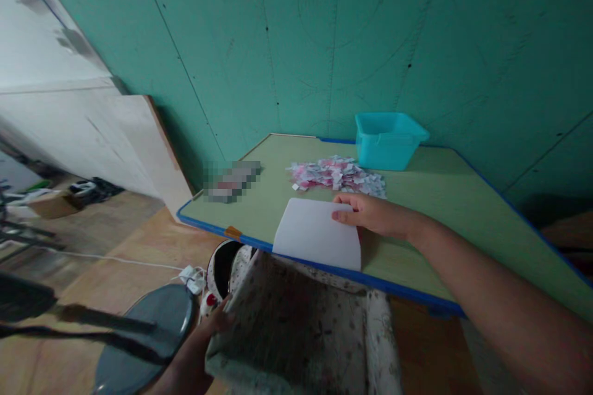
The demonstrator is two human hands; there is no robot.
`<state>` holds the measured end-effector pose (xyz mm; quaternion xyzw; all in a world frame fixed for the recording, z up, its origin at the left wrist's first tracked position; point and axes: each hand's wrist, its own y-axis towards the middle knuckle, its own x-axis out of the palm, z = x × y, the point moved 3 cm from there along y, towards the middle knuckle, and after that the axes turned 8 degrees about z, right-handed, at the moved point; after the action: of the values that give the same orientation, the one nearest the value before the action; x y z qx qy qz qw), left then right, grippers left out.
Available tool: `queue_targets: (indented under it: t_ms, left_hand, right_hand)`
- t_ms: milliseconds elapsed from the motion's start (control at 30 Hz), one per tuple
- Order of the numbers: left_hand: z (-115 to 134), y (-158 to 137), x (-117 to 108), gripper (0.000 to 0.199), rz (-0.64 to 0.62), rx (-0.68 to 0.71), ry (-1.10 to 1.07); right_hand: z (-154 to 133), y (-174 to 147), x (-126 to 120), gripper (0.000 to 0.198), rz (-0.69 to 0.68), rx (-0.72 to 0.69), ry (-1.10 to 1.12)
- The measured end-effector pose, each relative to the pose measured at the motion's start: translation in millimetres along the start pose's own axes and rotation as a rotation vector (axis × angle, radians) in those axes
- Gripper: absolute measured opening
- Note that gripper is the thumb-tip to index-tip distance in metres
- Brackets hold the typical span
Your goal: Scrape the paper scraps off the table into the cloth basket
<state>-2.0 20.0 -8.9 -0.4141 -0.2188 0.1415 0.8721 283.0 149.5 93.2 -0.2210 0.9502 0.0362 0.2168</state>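
Observation:
My right hand (354, 213) pinches the right edge of a white card (319, 231), thumb on top. The card lies at the table's front edge, and a bit of red shows beside it under my hand. Just behind it is a loose heap of white and pink paper scraps (336, 173). Below the table edge, my left hand (215, 327) is closed on the left side of a dark-speckled fabric bin (306, 333), with its fingers partly hidden. The bin tilts with its open side near the table edge, and its inside is in shadow.
A turquoise plastic basket (389, 142) stands behind the scraps near the green wall (370, 31). A pixelated flat object (234, 182) lies at the table's left. On the floor side are a grey round stool (148, 333), a white power strip with a cord (192, 278) and a cardboard box (55, 203).

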Motion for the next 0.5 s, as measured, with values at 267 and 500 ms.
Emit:
queue_targets:
  t_ms: [267, 500]
  left_hand:
    - [-1, 1, 3, 0.050, -0.037, 0.058, 0.006]
    - [-8, 13, -14, 0.044, -0.006, -0.057, 0.013]
  right_hand:
    - [2, 7, -24, 0.031, 0.444, 0.077, 0.393]
    - [2, 6, -44, 0.028, 0.691, -0.040, 0.338]
